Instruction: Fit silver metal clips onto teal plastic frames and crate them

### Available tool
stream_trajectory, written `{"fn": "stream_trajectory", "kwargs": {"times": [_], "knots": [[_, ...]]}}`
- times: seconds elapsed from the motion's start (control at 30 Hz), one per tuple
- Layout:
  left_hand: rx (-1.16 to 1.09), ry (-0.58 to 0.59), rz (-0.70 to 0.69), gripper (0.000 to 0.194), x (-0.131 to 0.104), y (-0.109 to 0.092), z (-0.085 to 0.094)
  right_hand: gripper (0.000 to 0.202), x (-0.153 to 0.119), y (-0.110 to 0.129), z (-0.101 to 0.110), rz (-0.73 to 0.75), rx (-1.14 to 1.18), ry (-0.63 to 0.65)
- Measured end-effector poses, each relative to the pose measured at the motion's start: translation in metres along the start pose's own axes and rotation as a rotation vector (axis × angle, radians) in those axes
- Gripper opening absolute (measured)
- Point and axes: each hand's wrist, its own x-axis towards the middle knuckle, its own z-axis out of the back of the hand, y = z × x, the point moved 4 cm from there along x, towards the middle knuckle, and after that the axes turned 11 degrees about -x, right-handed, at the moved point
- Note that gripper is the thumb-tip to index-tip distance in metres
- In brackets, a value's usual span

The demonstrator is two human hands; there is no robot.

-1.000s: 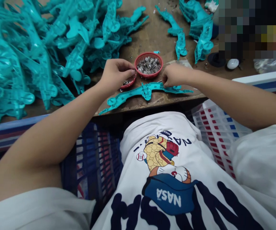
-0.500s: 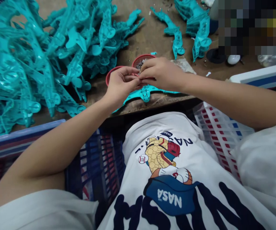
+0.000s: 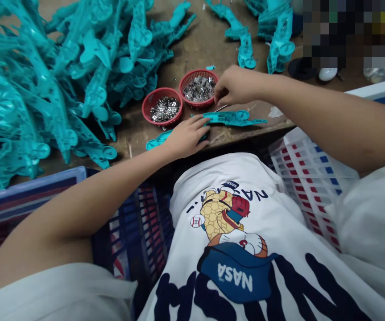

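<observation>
A teal plastic part (image 3: pixel 227 118), long and jointed-looking, lies along the table's front edge. My left hand (image 3: pixel 190 136) rests over its middle, with fingers on top and thumb on the near side, holding it against the table. Its left end shows beyond my wrist. Just behind the part, my right hand (image 3: pixel 235 87) is closed, fingers curled downward. A thin metal rod (image 3: pixel 221 108) pokes out beneath its fingertips; its other end is hidden. Two red baskets stand behind my hands: the left basket (image 3: pixel 145 117) and the right basket (image 3: pixel 183 84), both holding small shiny metal pieces.
A big heap of teal parts (image 3: pixel 92 58) covers the left of the table. More teal parts (image 3: pixel 246 49) lie at the back right. Crates flank my lap: a blue crate (image 3: pixel 68 176) left, a white crate (image 3: pixel 299 165) right. A white bulb-like object (image 3: pixel 327 74) sits far right.
My hands, close together over the baskets before, have moved apart. The left came down onto the teal part, which now lies differently. My right shifted right, with a metal rod now showing.
</observation>
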Motion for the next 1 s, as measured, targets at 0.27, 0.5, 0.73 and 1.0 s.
{"fn": "stream_trajectory", "kwargs": {"times": [0.27, 0.5, 0.73, 1.0], "knots": [[0.258, 0.099, -0.036, 0.045, -0.012, -0.005, 0.007, 0.016, 0.014, 0.000, -0.035, 0.104, 0.001, 0.185], [0.256, 0.108, -0.030, 0.044, -0.011, -0.009, 0.005, 0.027, 0.022, 0.011, -0.051, 0.257, -0.025, 0.167], [0.254, 0.115, -0.028, 0.041, -0.011, -0.010, 0.005, 0.027, 0.029, 0.005, -0.056, 0.206, -0.021, 0.178], [0.272, 0.116, -0.006, 0.039, -0.013, -0.010, 0.006, 0.012, 0.008, 0.006, -0.022, 0.033, -0.068, 0.075]]}}
